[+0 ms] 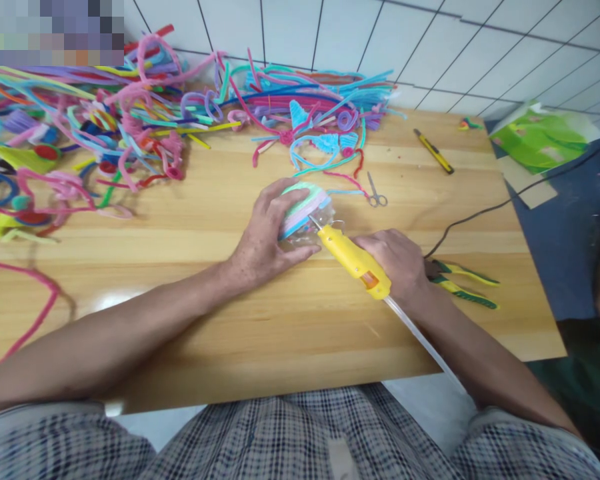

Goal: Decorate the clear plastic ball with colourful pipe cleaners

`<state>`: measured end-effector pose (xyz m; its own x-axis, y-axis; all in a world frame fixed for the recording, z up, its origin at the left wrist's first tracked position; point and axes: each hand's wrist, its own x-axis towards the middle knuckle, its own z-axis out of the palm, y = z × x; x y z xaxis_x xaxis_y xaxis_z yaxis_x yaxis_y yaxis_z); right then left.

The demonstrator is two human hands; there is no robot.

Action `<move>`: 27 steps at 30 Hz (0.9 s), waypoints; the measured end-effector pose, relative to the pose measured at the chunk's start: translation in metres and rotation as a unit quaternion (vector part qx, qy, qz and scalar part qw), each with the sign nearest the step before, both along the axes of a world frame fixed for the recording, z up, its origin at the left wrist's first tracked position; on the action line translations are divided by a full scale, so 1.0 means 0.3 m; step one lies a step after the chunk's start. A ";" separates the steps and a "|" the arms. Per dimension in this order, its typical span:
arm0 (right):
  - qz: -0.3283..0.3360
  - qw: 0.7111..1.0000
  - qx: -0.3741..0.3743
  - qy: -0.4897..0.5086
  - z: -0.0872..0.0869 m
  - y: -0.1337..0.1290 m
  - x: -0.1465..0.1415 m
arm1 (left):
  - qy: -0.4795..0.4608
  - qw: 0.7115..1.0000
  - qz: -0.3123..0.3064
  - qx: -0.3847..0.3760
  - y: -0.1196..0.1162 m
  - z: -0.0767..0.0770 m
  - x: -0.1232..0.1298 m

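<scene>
My left hand (pixel 267 240) is closed around a small rounded piece banded in green, pink and blue pipe cleaner (pixel 305 208), with clear plastic showing at its lower right side. In my right hand (pixel 397 263) is a yellow hot glue gun (pixel 353 257), its metal nozzle pointing up and left at the piece. The tip meets or nearly meets the piece's edge; I cannot tell which. A long clear glue stick (pixel 420 340) runs out of the gun's back end, over my right forearm. My right fingers are partly hidden behind the gun.
Heaps of coloured pipe cleaners (pixel 145 127) cover the table's left and back. Small scissors (pixel 377 193) and a yellow utility knife (pixel 433 152) lie beyond my hands. Green-handled pliers (pixel 463 283) rest beside my right wrist, near a dark cable (pixel 480 213). Another person's arm shows at far right.
</scene>
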<state>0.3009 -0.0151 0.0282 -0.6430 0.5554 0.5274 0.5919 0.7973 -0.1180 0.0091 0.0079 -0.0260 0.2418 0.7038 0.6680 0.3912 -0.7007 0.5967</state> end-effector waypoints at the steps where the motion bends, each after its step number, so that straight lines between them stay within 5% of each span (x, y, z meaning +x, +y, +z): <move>1: -0.011 1.000 -0.009 -0.005 -0.002 -0.001 0.005 | -0.004 1.000 -0.003 -0.001 0.000 -0.001 0.000; 5: -0.042 0.999 -0.031 -0.013 0.001 -0.003 0.014 | 0.012 1.000 0.001 -0.008 0.000 -0.002 -0.002; 12: 0.003 1.000 -0.007 0.011 0.009 0.001 -0.001 | 0.018 1.000 0.002 0.002 -0.002 0.004 -0.004; 18: -0.060 0.996 -0.067 -0.021 0.000 -0.004 0.017 | 0.012 1.000 -0.001 0.003 0.000 -0.002 -0.004; 23: 0.010 1.000 0.011 0.017 0.018 -0.005 -0.012 | 0.003 1.000 -0.008 -0.004 -0.002 0.002 -0.002; 27: 0.003 1.000 -0.004 0.012 0.015 -0.005 -0.005 | 0.004 1.000 -0.009 -0.009 0.000 0.000 -0.005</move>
